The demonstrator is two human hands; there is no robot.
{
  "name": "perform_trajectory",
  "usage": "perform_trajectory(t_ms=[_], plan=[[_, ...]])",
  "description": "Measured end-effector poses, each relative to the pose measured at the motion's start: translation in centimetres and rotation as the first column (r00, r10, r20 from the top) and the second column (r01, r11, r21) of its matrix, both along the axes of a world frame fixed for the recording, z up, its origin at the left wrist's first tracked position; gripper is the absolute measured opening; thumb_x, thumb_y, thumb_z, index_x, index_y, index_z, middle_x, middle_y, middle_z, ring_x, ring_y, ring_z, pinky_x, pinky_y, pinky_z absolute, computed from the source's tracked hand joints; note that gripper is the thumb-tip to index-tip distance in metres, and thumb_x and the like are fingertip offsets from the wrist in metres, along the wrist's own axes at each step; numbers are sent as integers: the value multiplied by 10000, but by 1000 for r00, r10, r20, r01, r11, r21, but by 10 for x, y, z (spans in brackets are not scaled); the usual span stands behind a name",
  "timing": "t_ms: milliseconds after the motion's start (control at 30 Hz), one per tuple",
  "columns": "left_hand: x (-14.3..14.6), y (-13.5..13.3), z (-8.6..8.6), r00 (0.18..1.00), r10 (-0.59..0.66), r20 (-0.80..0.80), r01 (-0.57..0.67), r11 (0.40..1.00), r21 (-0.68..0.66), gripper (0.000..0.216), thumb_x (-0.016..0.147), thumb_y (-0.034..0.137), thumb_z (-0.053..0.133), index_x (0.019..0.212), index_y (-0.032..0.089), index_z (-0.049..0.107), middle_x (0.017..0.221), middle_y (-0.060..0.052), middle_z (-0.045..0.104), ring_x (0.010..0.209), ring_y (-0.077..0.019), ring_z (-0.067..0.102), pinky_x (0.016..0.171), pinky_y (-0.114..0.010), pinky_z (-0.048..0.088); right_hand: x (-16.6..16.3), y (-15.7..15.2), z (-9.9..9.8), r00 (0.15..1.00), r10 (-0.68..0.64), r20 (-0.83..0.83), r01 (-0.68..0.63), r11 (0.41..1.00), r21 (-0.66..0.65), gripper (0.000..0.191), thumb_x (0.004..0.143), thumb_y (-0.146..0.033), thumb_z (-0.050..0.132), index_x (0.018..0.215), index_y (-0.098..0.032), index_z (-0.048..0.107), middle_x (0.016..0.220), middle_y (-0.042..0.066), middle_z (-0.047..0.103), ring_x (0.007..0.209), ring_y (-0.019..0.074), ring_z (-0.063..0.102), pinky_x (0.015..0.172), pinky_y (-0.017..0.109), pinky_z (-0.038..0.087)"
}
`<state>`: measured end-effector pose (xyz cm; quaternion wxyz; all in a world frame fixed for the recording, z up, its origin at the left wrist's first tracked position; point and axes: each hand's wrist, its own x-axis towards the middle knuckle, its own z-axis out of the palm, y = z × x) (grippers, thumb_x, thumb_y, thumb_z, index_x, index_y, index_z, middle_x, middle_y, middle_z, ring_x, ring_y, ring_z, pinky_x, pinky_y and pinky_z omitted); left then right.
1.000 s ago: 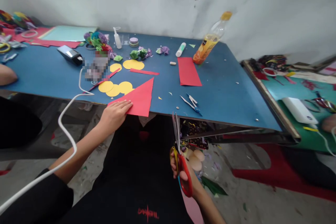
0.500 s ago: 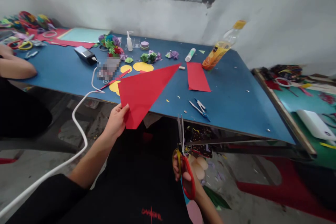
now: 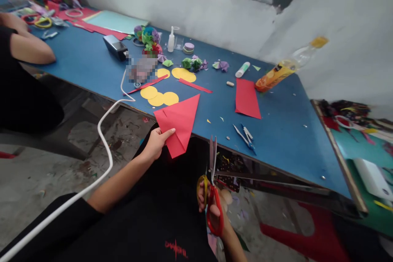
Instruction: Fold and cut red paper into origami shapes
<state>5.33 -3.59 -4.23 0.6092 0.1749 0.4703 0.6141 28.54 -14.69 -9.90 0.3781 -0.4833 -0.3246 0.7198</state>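
Pinched between the thumb and fingers of my left hand point(image 3: 156, 144) is a piece of red paper point(image 3: 181, 120), creased and tapering to a point at the upper right. It is held over the table's front edge. My right hand point(image 3: 206, 198) grips scissors point(image 3: 213, 159) by their red and yellow handles, below the table edge, with the blades pointing up and slightly parted. The blades are apart from the paper. Several yellow paper circles point(image 3: 162, 99) and two thin red strips point(image 3: 195, 86) lie on the blue table point(image 3: 285, 143) just beyond my left hand.
On the right stand or lie a juice bottle point(image 3: 276, 74), a red paper rectangle point(image 3: 247, 99), a glue stick point(image 3: 242, 69) and a compass point(image 3: 245, 137). A white cable point(image 3: 106, 143) crosses the left side. Another person's arm point(image 3: 32, 47) rests at the far left.
The red paper has turned and been lowered in my left hand, uncovering the yellow circles and a red strip. The view has shifted left and tilted. The scissors stay in my right hand.
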Motion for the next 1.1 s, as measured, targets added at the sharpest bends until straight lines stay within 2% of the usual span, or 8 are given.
perform_trajectory(t_ms=[100, 200, 433, 567, 867, 1100], plan=[[2, -2, -8, 998, 37, -53, -35, 999, 28, 326, 615, 321, 812, 827, 105, 691, 841, -91, 737, 745, -192, 674, 706, -287, 534, 2, -1, 6, 999, 22, 31, -22, 999, -29, 763, 471, -849, 641, 901, -229, 531, 599, -58, 442, 428, 72, 371, 368, 202, 335], [6, -10, -15, 995, 40, -92, -37, 999, 33, 315, 619, 312, 805, 837, 109, 703, 887, -106, 738, 806, -213, 679, 747, -305, 529, 4, -3, 10, 998, 52, 30, -52, 999, -9, 805, 424, -838, 674, 941, -240, 518, 643, -48, 448, 469, 87, 391, 393, 214, 332], [15, -23, -24, 999, -11, -49, 11, 1000, -3, 338, 595, 326, 814, 834, 108, 715, 922, -121, 735, 815, -221, 683, 769, -314, 525, 1, -2, 9, 994, 101, 38, -103, 993, 59, 867, 368, -866, 659, 957, -256, 482, 656, -53, 419, 466, 87, 360, 395, 222, 316], [16, -23, -26, 999, -30, -33, 30, 1000, 3, 338, 604, 327, 814, 844, 110, 718, 937, -119, 734, 818, -212, 681, 780, -307, 520, 0, -1, 10, 991, 115, 62, -121, 989, 90, 856, 415, -877, 630, 987, -258, 479, 679, -46, 417, 477, 88, 351, 399, 220, 317], [15, -21, -23, 999, -6, -52, 6, 1000, -15, 385, 603, 397, 810, 825, 100, 708, 911, -126, 733, 845, -236, 675, 762, -313, 527, -2, -1, 11, 991, 104, 81, -109, 992, 57, 841, 417, -864, 645, 969, -253, 471, 662, -48, 426, 465, 90, 355, 393, 230, 318], [16, -17, -24, 997, 74, -35, -75, 997, 1, 385, 607, 421, 803, 812, 109, 711, 892, -114, 738, 795, -218, 680, 744, -304, 530, -3, -2, 11, 994, 93, 64, -98, 993, 69, 825, 422, -849, 660, 969, -257, 482, 657, -56, 434, 457, 83, 363, 383, 215, 309]])
